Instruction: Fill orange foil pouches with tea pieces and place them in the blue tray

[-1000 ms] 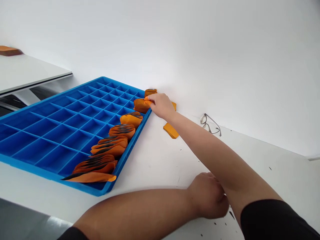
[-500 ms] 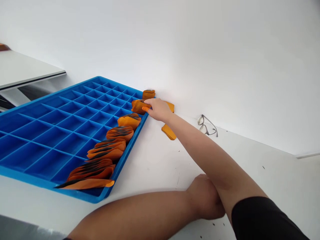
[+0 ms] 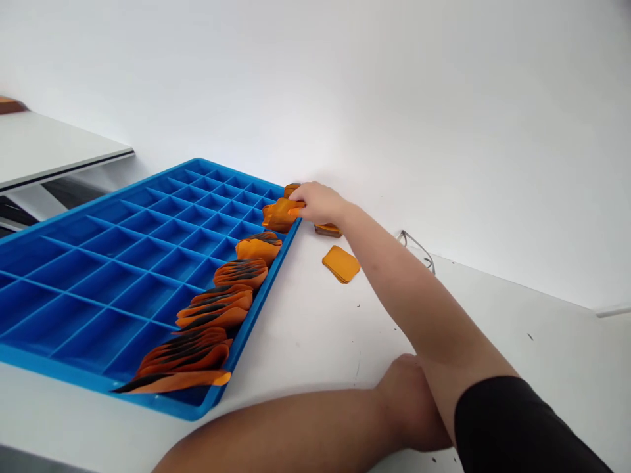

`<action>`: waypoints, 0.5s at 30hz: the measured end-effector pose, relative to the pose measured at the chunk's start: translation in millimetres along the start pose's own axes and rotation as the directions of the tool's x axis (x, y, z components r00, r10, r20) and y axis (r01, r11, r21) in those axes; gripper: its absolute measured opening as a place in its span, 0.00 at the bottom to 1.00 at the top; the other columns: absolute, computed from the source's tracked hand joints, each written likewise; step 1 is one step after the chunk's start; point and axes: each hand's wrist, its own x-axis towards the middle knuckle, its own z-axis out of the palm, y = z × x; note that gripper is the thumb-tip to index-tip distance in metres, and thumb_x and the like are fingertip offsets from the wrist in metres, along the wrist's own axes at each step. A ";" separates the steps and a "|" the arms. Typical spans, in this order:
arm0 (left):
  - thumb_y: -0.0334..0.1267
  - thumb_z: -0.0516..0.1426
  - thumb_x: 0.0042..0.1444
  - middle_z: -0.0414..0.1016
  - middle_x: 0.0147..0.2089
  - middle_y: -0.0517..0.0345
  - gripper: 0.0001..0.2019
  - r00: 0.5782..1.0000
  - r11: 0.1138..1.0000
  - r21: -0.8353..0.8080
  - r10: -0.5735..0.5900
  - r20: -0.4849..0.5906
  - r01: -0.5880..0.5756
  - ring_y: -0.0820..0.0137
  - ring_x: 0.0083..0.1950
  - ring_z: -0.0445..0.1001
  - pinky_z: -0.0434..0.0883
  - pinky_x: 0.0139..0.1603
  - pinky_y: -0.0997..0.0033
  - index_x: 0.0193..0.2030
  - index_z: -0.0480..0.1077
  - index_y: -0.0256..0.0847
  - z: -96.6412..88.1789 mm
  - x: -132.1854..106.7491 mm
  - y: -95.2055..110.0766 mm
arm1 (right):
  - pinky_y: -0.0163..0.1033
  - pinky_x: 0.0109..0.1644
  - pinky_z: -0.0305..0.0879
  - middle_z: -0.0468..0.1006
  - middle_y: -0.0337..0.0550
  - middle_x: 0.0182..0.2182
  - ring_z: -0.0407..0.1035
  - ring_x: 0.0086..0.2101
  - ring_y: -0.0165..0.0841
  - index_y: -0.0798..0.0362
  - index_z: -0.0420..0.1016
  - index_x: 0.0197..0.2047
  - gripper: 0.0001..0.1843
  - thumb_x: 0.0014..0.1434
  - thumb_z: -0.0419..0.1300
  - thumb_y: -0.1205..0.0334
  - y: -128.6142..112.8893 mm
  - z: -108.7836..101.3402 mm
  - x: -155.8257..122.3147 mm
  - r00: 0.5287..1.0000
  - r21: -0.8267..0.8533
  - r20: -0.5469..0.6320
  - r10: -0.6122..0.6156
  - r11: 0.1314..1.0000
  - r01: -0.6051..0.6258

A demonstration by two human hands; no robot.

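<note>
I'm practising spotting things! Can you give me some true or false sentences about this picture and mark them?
The right hand touches an orange piece at the edge of the tray. True.
The blue tray has no dividers. False: it has many small compartments.
Eyeglasses lie on the white table beyond the right arm. True.
The left hand holds the flat orange piece. False: that piece lies on the table, outside the tray.
</note>
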 end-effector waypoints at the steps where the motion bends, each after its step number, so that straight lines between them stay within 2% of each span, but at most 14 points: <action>1: 0.38 0.58 0.60 0.78 0.59 0.51 0.05 1.000 1.000 0.022 -0.003 0.018 0.003 0.46 0.62 0.75 0.77 0.53 0.45 0.43 0.71 0.44 -0.5 0.5 0.3 | 0.38 0.35 0.56 0.78 0.41 0.35 0.65 0.34 0.31 0.53 0.77 0.35 0.09 0.63 0.60 0.58 8.9 -6.1 -3.6 1.000 0.016 -0.022 0.000 1.000 0.001; 4: 0.41 0.57 0.61 0.79 0.58 0.48 0.07 0.999 0.996 0.085 -0.008 0.036 0.005 0.44 0.60 0.76 0.78 0.50 0.46 0.44 0.71 0.43 -1.0 1.9 0.7 | 0.39 0.37 0.57 0.77 0.41 0.35 0.63 0.33 0.30 0.54 0.78 0.40 0.13 0.66 0.55 0.57 37.2 -24.0 -10.1 0.991 0.037 -0.123 0.054 0.998 -0.050; 7: 0.41 0.55 0.62 0.79 0.56 0.48 0.08 1.000 0.992 0.128 0.010 0.020 -0.012 0.45 0.59 0.77 0.79 0.48 0.50 0.44 0.71 0.42 -1.1 1.9 0.8 | 0.40 0.38 0.56 0.78 0.44 0.38 0.64 0.34 0.32 0.55 0.79 0.44 0.12 0.65 0.56 0.59 58.3 -27.9 -7.2 0.967 0.022 -0.207 0.147 0.989 -0.145; 11: 0.42 0.55 0.63 0.78 0.59 0.51 0.10 0.998 0.994 0.109 0.024 0.060 -0.030 0.46 0.60 0.76 0.78 0.48 0.51 0.49 0.70 0.44 -2.7 0.5 0.9 | 0.41 0.42 0.60 0.80 0.43 0.37 0.68 0.37 0.36 0.50 0.81 0.44 0.10 0.61 0.60 0.62 62.6 -5.1 7.2 0.959 -0.020 -0.205 0.193 0.979 -0.201; 15: 0.48 0.55 0.65 0.77 0.60 0.55 0.13 0.998 1.000 0.003 -0.018 0.058 0.018 0.52 0.61 0.74 0.76 0.53 0.53 0.54 0.70 0.50 2.6 2.2 -3.8 | 0.45 0.50 0.68 0.81 0.44 0.43 0.72 0.45 0.39 0.49 0.80 0.48 0.12 0.68 0.56 0.57 51.0 20.2 25.0 0.966 -0.069 -0.181 0.184 0.977 -0.199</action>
